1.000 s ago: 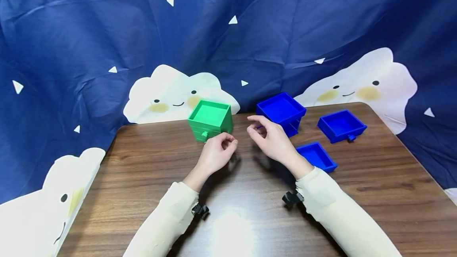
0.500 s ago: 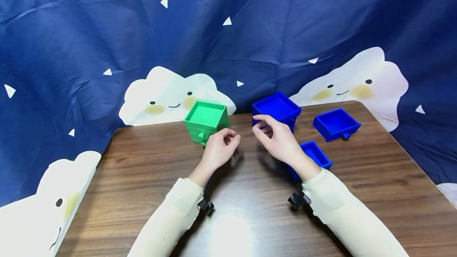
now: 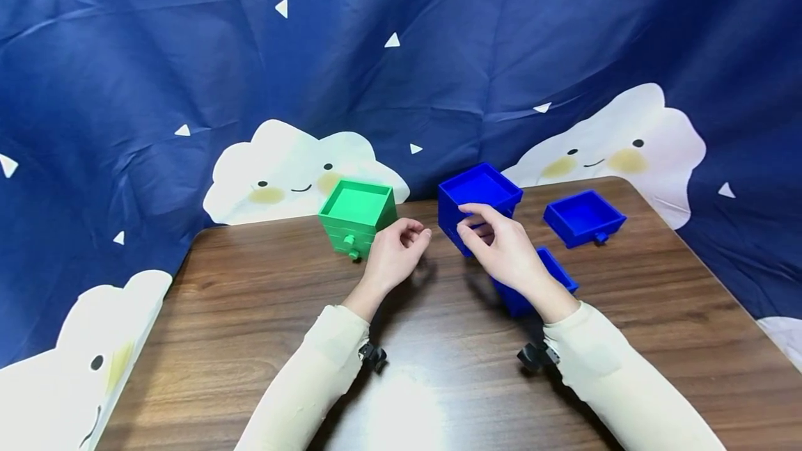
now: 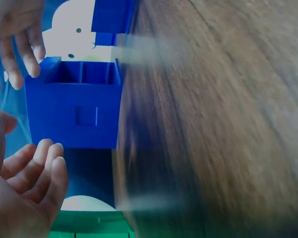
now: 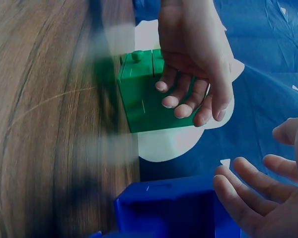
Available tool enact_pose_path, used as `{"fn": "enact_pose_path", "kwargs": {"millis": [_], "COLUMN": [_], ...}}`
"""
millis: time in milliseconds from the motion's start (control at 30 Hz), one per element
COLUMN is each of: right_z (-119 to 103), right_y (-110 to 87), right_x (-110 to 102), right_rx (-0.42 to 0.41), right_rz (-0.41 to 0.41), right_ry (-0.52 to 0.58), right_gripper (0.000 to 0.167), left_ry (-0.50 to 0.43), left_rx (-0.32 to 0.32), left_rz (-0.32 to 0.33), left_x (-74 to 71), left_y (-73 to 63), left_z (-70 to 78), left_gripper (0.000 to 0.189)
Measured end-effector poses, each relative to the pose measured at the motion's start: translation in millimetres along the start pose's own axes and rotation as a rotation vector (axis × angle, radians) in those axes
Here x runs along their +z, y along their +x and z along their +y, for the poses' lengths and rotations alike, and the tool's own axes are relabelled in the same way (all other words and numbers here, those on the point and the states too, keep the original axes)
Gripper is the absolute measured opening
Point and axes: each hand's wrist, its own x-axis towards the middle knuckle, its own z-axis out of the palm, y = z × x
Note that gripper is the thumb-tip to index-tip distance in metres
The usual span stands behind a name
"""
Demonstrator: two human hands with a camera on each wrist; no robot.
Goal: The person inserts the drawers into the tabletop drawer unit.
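Note:
My left hand (image 3: 397,252) hovers just right of and in front of a small green drawer cabinet (image 3: 360,204), its fingers loosely curled around nothing. The cabinet has round knobs on its front and a shallow recess on top. My right hand (image 3: 501,249), fingers bent and thumb apart, holds nothing in front of a blue cabinet (image 3: 479,186), partly covering it. In the left wrist view, the blue cabinet (image 4: 74,109) shows hollow slots. A blue drawer (image 3: 554,270) lies partly hidden beneath my right hand and forearm. Another blue drawer (image 3: 585,218) with a knob sits farther right.
A brown wooden table (image 3: 263,339) carries everything. Behind its back edge hangs a dark blue cloth (image 3: 351,54) with white clouds and triangles. The table's right edge runs past the farther drawer.
The view has swung slightly right. Both hands have shifted a little to the right relative to the cabinets, still holding nothing. The cabinets and drawers appear to stay put on the table.

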Motion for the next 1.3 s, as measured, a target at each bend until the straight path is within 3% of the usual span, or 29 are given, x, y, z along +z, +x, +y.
{"fn": "enact_pose_path", "kwargs": {"millis": [533, 900, 1300], "right_z": [13.6, 26.0, 35.7], "right_y": [-12.2, -31.1, -49.7], "right_x": [-10.4, -27.0, -36.9], "right_rx": [-0.012, -0.026, -0.028], "right_rz": [0.057, 0.106, 0.14], "right_ry": [-0.04, -0.115, -0.115], "right_gripper": [0.036, 0.033, 0.03], "left_ry": [-0.047, -0.089, -0.132], "left_rx": [-0.037, -0.003, -0.02], "left_rz": [-0.019, 0.077, 0.093], "left_x": [15.9, 27.8, 35.9], "left_y": [12.3, 20.4, 27.6], "left_z": [16.4, 18.5, 20.7], "left_gripper": [0.024, 0.028, 0.041]}}
